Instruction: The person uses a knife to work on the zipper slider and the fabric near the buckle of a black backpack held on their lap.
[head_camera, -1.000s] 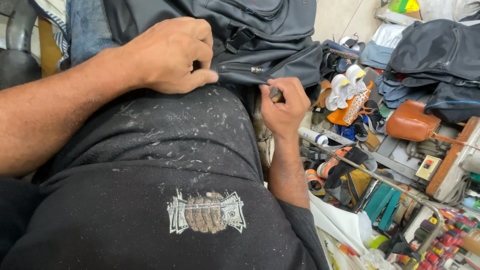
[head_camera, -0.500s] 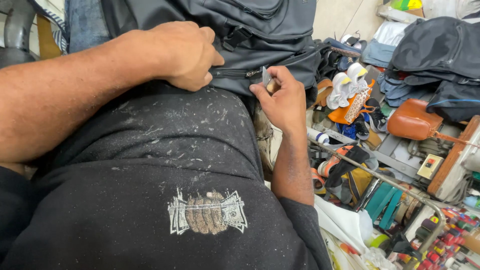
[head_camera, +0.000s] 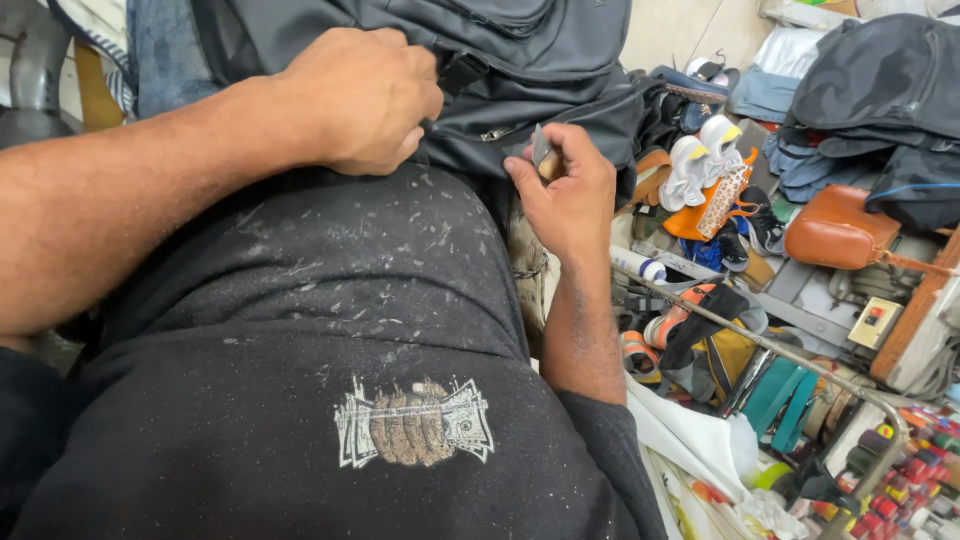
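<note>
1. Head view: one dark grey backpack lies across the person's lap, up against a black shirt flecked with pale thread bits. All places below are given rel. to the backpack.
2. Left hand sits on the backpack's near edge, fingers curled shut into a fist on the fabric beside the zip line. Prob. pinning and tensioning the cloth so the seam stays flat and steady.
3. Right hand is just right of that, at the backpack's lower edge. Thumb and forefinger are pinched closed on one small tool, thin w/ a pale handle, its tip pointing at the zip area. Fine pinch suits close seam work; can't tell exactly what kind of tool.
4. One metal zip pull shows on the backpack between the two hands.
5. Right of the backpack, on the floor: one pair of white kids' shoes resting on an orange item, one tan leather bag further right, one white tube below the backpack's corner.
6. Further right and up: pile of dark bags, at least 2, exact count unclear.
7. Well below-right: one bent metal rod over more clutter, plus many thread spools at the far lower corner, too small to count.
8. Hands: 2, both the person's own; no one else visible.
</note>
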